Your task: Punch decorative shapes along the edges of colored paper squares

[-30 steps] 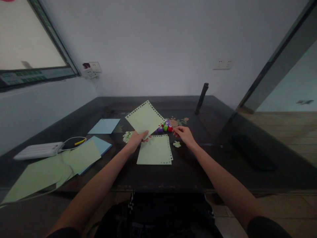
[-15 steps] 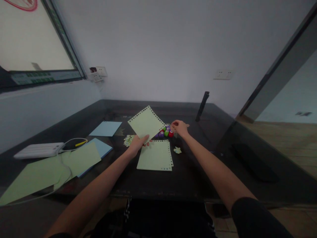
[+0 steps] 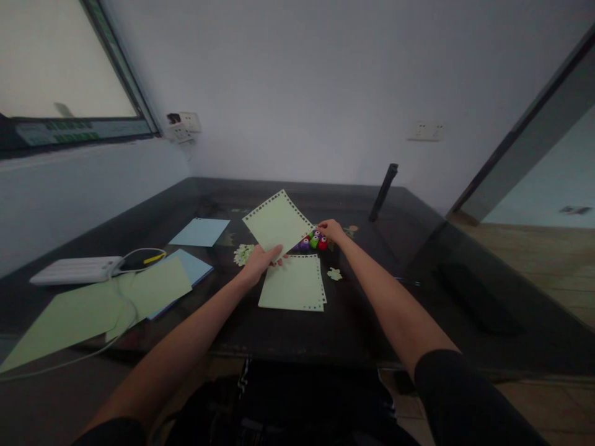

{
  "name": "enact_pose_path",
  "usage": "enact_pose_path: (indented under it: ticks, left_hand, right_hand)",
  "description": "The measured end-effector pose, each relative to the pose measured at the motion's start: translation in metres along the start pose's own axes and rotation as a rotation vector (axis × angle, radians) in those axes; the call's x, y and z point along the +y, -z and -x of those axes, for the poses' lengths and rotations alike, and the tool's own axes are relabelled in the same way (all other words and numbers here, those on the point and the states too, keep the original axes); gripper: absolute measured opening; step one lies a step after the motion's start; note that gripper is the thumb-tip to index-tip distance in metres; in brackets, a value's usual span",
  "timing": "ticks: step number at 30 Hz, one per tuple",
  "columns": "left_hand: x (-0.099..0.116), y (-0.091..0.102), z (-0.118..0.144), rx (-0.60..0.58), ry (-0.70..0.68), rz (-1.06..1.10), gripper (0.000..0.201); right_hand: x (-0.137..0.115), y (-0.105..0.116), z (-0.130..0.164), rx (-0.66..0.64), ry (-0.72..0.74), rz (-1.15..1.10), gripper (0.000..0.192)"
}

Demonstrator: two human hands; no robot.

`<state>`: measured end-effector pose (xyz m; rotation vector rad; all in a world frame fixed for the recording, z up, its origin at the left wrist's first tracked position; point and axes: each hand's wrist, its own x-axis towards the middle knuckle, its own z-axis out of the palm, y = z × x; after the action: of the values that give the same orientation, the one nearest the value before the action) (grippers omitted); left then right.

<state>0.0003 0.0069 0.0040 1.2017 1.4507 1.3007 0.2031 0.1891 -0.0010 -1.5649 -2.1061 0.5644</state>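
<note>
Pinching one corner of a pale green punched sheet (image 3: 277, 220), the left hand (image 3: 258, 262) holds it tilted above the dark table (image 3: 362, 322). A second punched sheet (image 3: 294, 284) lies flat at its 5 o'clock. The right hand (image 3: 331, 230) curls its fingers onto a cluster of small punches (image 3: 313, 241); four caps show, purple, green, red and another purple. Two blue sheets (image 3: 200, 231) lie at 9 o'clock.

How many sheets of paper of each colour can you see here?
Green sheets: 4 (one held up by the left hand, one flat, two at the left)
Blue sheets: 2
Total: 6
</note>
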Motion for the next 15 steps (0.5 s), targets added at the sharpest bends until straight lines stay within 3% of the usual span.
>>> enact_pose_path:
  ticks: [15]
  left_hand:
    - [0.0002, -0.0015, 0.0026, -0.048, -0.023, 0.0, 0.033]
  right_hand:
    - [0.004, -0.0009, -0.0022, 0.007, 0.006, 0.055, 0.022]
